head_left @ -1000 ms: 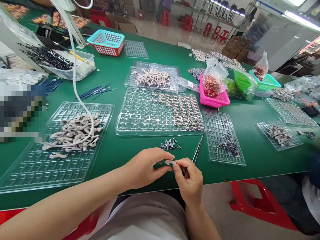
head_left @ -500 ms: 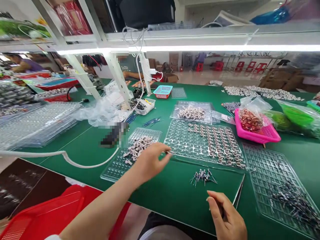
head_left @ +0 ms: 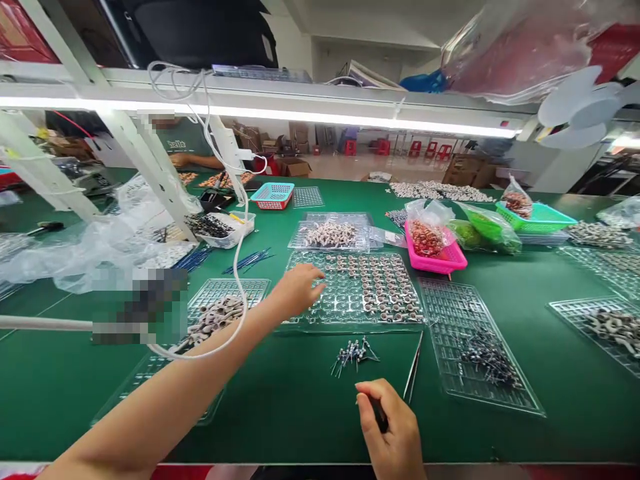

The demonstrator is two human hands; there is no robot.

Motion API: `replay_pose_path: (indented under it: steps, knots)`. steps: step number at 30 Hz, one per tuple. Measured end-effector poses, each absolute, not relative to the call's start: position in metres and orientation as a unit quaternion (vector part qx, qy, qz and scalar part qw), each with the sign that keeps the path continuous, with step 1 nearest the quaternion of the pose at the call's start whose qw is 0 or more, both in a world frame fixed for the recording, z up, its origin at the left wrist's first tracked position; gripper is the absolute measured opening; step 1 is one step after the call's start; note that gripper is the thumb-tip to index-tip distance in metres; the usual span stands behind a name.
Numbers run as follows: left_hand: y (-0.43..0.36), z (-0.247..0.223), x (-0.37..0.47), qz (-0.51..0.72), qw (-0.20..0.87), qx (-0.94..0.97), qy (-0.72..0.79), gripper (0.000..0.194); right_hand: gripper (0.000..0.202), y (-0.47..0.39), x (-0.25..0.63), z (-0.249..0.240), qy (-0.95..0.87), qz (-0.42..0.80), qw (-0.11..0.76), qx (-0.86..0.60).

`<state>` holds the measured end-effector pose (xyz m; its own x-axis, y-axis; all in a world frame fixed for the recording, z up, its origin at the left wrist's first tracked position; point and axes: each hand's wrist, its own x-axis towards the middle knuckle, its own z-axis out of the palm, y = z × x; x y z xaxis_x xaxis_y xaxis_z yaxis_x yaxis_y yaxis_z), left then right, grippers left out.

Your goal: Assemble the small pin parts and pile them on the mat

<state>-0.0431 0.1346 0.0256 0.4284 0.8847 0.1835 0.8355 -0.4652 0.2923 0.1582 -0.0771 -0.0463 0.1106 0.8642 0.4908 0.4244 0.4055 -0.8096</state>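
Observation:
My left hand (head_left: 299, 290) reaches over a clear compartment tray (head_left: 340, 303), thumb and index finger a little apart, with nothing visible between them. Small brownish-white ring-headed pieces (head_left: 393, 287) fill the tray's right side and part of its back row. My right hand (head_left: 393, 427) is curled at the table's front, thumb and index fingertip close together; whatever may be inside is hidden. Steel tweezers (head_left: 413, 370) lie just right of it, their near end by the hand. Beyond the fingers is a small pile of thin metal pins with round heads (head_left: 355, 353).
Left of my forearm, pale curved pieces (head_left: 215, 317) are heaped on another clear tray. A tray with dark pins (head_left: 490, 360) lies at right. Behind are a pink basket (head_left: 437, 261), a tray of whitish pieces (head_left: 330, 233) and a blue basket (head_left: 273, 195). A white cable (head_left: 240, 280) crosses at left.
My view has swung right, so the table things appear farther left. My left hand has moved from the tray's left edge to over its compartments, its fingers parting. The right hand keeps its curled pose.

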Motion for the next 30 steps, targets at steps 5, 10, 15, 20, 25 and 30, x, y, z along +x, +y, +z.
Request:
replay_pose_path:
  steps: [5,10,15,20,25,30]
  knots:
    - [0.202,0.012,0.021,0.100,0.136,0.845,0.508,0.029,0.013,-0.076,0.154,-0.049,-0.619,0.173,0.569,-0.513]
    - [0.236,0.005,0.036,0.028,0.202,0.846,0.492,0.031,0.012,-0.076,0.150,-0.055,-0.620,0.160,0.560,-0.526]
    - [0.247,0.011,0.035,-0.002,0.238,0.855,0.460,0.032,0.013,-0.076,0.149,-0.058,-0.628,0.157,0.555,-0.522]
    - [0.252,0.016,0.040,-0.011,0.252,0.863,0.438,0.032,0.012,-0.075,0.150,-0.060,-0.637,0.149,0.560,-0.509]
    - [0.255,0.018,0.039,-0.006,0.288,0.854,0.434,0.033,0.012,-0.073,0.148,-0.064,-0.632,0.133,0.572,-0.506]
    - [0.233,0.029,0.032,0.083,0.320,0.829,0.451,0.032,0.012,-0.073,0.149,-0.058,-0.635,0.151,0.562,-0.507]
